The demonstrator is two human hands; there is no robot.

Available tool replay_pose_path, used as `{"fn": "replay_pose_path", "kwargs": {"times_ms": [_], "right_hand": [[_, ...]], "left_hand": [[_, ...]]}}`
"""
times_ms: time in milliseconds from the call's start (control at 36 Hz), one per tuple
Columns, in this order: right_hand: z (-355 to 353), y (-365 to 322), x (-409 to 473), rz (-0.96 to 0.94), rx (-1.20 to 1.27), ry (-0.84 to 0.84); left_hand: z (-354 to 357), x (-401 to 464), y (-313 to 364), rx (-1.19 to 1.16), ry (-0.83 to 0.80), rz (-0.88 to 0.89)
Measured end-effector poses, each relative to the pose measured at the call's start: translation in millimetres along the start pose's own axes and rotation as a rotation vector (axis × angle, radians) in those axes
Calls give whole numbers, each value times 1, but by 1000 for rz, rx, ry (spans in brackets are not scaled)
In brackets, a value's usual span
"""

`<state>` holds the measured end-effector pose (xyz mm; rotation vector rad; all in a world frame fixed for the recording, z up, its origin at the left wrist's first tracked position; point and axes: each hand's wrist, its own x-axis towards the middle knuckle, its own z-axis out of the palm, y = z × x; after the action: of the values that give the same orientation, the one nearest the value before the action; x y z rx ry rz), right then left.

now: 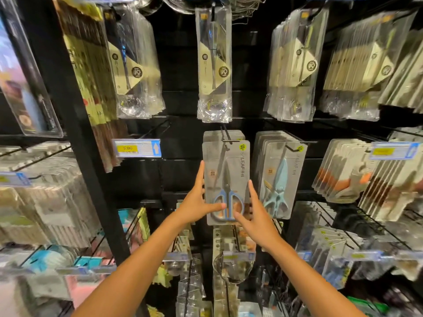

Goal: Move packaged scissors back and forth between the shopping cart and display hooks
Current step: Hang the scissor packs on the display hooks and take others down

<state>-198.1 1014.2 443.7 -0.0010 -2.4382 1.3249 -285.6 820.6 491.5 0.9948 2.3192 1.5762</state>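
Note:
A grey packaged scissors [226,175] with blue handles hangs at the front of a black display hook [225,136], with more of the same packs behind it. My left hand [199,200] grips the pack's lower left edge, thumb across the front. My right hand [256,213] holds its lower right edge, fingers spread. Next to it on the right hangs a row of packs with light blue shears [278,179]. The shopping cart is out of view.
Black pegboard wall full of hooks. Long clear utensil packs [214,65] hang above, more at upper left and right. A price tag [136,148] sticks out at the left. Lower hooks with small packs [231,243] sit just below my hands. A black upright post [75,133] stands left.

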Motion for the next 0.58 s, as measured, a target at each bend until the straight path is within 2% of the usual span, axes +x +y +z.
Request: {"fn": "replay_pose_path", "kwargs": {"times_ms": [389, 583], "right_hand": [[11, 9, 53, 100, -113, -65], [11, 6, 46, 157, -228, -80]], "left_hand": [[0, 29, -7, -1, 86, 44], [3, 20, 0, 45, 110, -13]]}}
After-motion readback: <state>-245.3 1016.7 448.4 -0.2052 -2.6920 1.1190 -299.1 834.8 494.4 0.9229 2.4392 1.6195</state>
